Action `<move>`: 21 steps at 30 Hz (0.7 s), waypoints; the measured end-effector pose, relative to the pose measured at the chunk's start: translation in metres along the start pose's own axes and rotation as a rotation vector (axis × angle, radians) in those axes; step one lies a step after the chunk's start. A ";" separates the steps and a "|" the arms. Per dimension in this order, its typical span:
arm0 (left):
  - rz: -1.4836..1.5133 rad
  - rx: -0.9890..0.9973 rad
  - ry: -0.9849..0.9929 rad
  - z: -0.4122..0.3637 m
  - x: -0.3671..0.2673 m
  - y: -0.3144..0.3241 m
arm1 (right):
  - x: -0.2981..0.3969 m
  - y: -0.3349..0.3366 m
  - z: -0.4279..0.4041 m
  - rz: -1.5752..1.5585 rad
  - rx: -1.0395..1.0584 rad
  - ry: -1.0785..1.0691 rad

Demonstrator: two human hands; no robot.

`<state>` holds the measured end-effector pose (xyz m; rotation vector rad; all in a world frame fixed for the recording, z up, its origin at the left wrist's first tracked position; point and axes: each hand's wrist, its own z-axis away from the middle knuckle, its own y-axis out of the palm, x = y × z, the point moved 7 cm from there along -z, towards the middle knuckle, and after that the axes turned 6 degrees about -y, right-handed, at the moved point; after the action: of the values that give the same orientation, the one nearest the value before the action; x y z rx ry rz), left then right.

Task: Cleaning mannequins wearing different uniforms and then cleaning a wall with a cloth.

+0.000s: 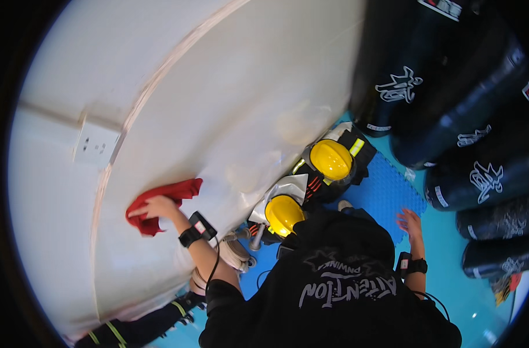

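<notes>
My left hand is spread over a red cloth, which lies bunched against the white wall. One end of the cloth sticks out beyond my fingers. Off to my other side, my right hand hangs in the air with its fingers apart and holds nothing. Two yellow helmets rest along the foot of the wall, on folded dark protective clothing with reflective strips. Beside the nearer yellow helmet are a metal hose nozzle and a rolled pale fire hose.
Several black punching bags stand to the right. A wall socket plate sits at the left, beside a pale trim strip. Blue foam mat covers part of the floor. Dark clothing with yellow stripes lies at lower left.
</notes>
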<state>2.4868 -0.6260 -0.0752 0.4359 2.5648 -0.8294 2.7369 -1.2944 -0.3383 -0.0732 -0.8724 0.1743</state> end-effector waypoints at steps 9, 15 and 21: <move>0.195 0.651 0.519 0.108 -0.180 0.010 | 0.030 0.007 -0.019 0.123 0.077 -0.100; 0.478 0.443 0.660 0.096 -0.173 0.002 | 0.025 0.002 -0.002 0.114 0.027 -0.137; 0.528 0.140 0.505 0.067 -0.120 0.012 | -0.027 -0.043 0.018 0.023 -0.149 -0.078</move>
<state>2.6145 -0.6777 -0.0742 1.4494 2.6104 -0.7672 2.7114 -1.3417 -0.3418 -0.2169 -0.9618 0.1340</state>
